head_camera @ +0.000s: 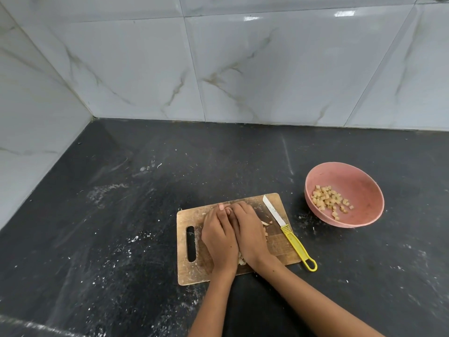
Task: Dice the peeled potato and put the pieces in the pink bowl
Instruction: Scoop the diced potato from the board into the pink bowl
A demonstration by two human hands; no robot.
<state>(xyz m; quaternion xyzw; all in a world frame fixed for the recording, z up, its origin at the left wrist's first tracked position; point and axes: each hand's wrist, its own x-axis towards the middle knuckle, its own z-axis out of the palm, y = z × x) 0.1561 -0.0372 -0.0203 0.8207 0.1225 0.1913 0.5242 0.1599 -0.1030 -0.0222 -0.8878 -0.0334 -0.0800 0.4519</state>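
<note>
On the wooden cutting board (192, 271), my left hand (218, 237) and my right hand (250, 234) lie side by side, cupped together over a heap of diced potato pieces (241, 260). Only a few pieces peek out between the wrists and by the right hand's edge. The pink bowl (359, 186) stands to the right of the board with several potato cubes (329, 200) in it. A knife (289, 231) with a yellow handle lies on the board's right side, blade pointing away from me, touched by neither hand.
The black counter (121, 215) is speckled with white residue. White marble-look tiled walls (218, 69) close off the back and the left side. The counter's front edge runs at the lower left.
</note>
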